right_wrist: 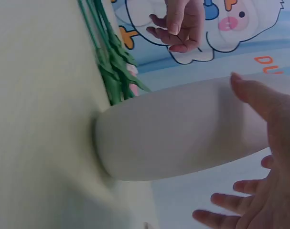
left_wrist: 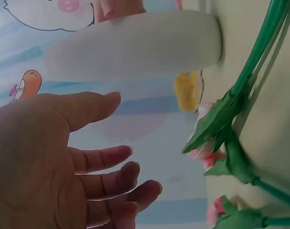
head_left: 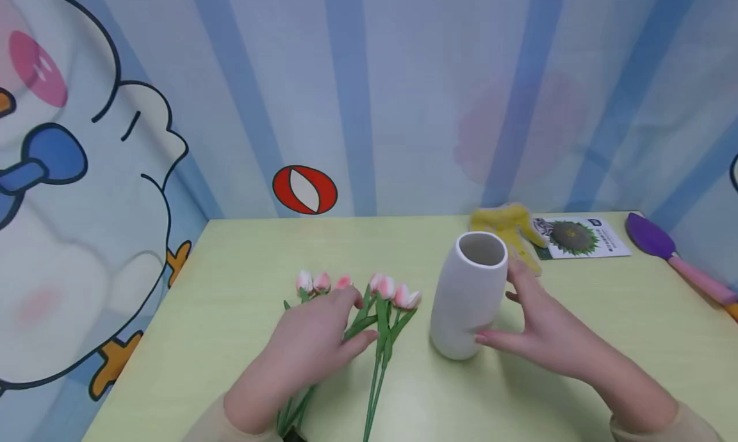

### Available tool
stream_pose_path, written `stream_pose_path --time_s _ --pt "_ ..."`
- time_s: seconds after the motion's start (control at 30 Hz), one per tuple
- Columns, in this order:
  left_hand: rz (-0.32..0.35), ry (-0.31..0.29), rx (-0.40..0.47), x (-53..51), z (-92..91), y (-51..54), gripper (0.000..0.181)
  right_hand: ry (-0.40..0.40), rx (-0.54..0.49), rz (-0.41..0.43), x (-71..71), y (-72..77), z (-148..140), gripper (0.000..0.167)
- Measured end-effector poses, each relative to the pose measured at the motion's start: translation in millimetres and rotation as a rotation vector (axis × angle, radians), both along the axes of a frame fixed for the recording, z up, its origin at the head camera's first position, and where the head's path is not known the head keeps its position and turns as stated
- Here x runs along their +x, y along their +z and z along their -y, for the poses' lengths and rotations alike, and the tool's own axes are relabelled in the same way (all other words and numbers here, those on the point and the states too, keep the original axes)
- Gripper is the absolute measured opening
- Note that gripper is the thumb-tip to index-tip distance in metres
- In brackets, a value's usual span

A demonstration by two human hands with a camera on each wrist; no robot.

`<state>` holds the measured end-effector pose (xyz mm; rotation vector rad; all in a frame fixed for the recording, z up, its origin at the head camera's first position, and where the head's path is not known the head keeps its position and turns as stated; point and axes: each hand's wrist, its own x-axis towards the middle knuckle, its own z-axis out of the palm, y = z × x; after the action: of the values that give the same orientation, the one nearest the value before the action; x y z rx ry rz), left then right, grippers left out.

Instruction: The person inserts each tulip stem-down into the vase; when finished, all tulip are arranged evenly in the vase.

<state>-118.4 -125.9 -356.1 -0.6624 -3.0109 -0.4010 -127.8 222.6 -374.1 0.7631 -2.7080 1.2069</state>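
A white vase (head_left: 466, 304) stands on the table, its round mouth facing up. My right hand (head_left: 556, 336) is beside it, thumb at the vase's front and fingers spread along its right side. In the right wrist view those fingers (right_wrist: 230, 202) look loose and apart from the vase; whether the thumb touches it I cannot tell. My left hand (head_left: 308, 333) hovers over pink-and-white artificial tulips with nothing in its grasp, its fingers relaxed in the left wrist view. One tulip bunch (head_left: 383, 288) lies between that hand and the vase; other tulips (head_left: 313, 282) are partly hidden under the hand.
Behind the vase lies a yellow glove-like cloth item (head_left: 507, 223), beside a printed card (head_left: 582, 237) with a plant picture. A purple spade-shaped tool (head_left: 651, 236) with a pink handle lies at the right edge. A patterned curtain (head_left: 403, 109) hangs behind the table.
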Motion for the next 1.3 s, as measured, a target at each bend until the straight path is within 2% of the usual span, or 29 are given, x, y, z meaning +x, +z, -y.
stream_pose_path --time_s 0.13,0.2,0.3,0.4,0.53,0.8,1.03,1.3 --pt "0.093 -0.070 -0.035 0.2 -6.6 -8.8 0.029 0.029 -0.135 0.092 -3.7 -15.3 2 0.112" --pt "0.111 -0.098 -0.056 0.3 -8.8 -13.0 0.023 0.052 -0.220 0.123 -6.1 -24.0 3 0.109" --pt "0.143 -0.122 -0.071 -0.1 -12.2 -18.9 0.021 0.093 -0.329 0.164 -8.6 -36.6 3 0.107" --pt "0.155 -0.132 -0.080 0.1 -15.6 -24.0 0.022 0.132 -0.392 0.203 -8.2 -47.2 4 0.104" --pt "0.175 -0.135 -0.077 0.1 -18.4 -29.2 0.023 0.137 -0.404 0.258 -6.4 -58.0 6 0.097" --pt "0.308 -0.145 -0.107 0.7 -16.4 -40.6 0.033 0.113 -0.431 0.367 -9.5 -72.9 9 0.088" --pt "0.337 -0.156 -0.132 1.9 -18.9 -47.2 0.040 0.122 -0.450 0.440 -10.5 -81.6 9 0.087" --pt "0.381 -0.123 -0.067 0.7 -19.0 -48.6 0.034 0.147 -0.419 0.474 -14.5 -83.3 9 0.087"
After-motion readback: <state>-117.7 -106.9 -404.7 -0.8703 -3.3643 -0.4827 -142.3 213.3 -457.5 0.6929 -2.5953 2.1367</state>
